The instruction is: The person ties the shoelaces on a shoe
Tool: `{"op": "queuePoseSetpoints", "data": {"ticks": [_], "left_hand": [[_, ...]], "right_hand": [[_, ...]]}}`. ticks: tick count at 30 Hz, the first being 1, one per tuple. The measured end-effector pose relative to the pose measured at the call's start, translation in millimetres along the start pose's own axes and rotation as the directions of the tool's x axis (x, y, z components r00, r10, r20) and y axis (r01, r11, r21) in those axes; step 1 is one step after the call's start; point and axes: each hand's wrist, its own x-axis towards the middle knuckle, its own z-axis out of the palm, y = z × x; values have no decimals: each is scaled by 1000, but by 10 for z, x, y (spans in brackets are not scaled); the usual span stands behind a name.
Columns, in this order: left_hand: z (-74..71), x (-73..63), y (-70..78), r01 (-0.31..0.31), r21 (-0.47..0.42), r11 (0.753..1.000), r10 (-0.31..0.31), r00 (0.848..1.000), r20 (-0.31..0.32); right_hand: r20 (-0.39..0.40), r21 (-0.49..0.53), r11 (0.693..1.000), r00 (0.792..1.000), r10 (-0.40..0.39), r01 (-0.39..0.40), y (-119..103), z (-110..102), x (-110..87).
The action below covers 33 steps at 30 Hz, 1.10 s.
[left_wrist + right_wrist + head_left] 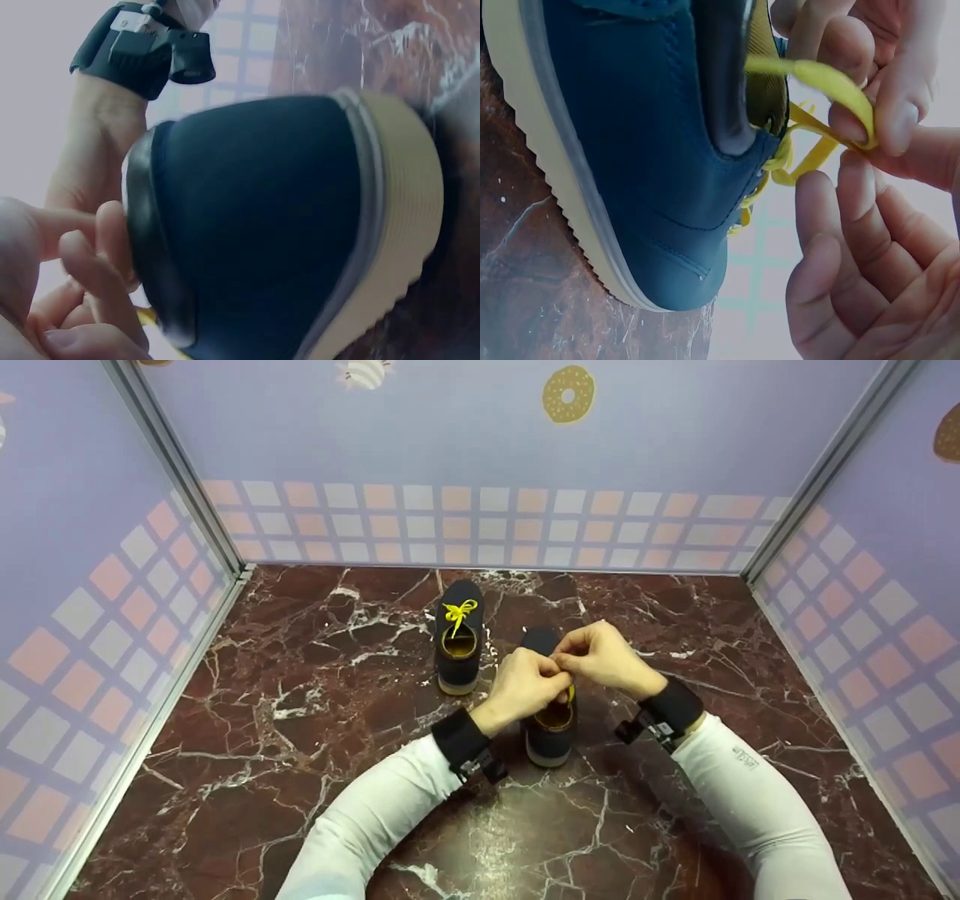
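Observation:
A dark navy sneaker (551,742) with a cream sole stands on the marbled surface, toe pointing away. Above its opening, both hands meet at the yellow shoelace (832,82). My left hand (527,682) pinches a looped stretch of lace between thumb and finger. From the toe side my right hand (607,658) pinches the lace at the same spot, its other fingers (859,202) bent loosely. In the left wrist view the shoe's heel (255,217) fills the middle and hides most of the lace. A matching sneaker (457,671) stands to the left, its yellow lace tied in a bow (460,611).
Dark red marbled tabletop (337,780) lies under both shoes. Patterned lilac panels (465,442) close in the back and both sides, with metal posts (180,472) at the corners. Each wrist wears a black band (459,739) with a small camera.

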Motion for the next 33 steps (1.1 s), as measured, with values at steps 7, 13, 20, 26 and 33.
{"op": "queuePoseSetpoints", "data": {"ticks": [7,13,20,26,33], "left_hand": [[22,6,-6,49,-156,987,-32,993,115],[-41,13,30,-23,43,999,13,977,213],[-151,29,-13,-31,228,973,9,995,95],[-249,83,-127,5,195,981,8,998,-63],[-221,108,-203,-60,178,982,70,996,-54]], "right_hand": [[-8,5,1000,1000,23,-23,34,-41,-1],[8,-25,999,999,38,-38,60,-21,17],[0,-22,997,997,71,-71,69,4,13],[-19,5,999,999,51,-50,42,12,6],[-33,-16,1000,999,-7,6,50,15,-24]]}}
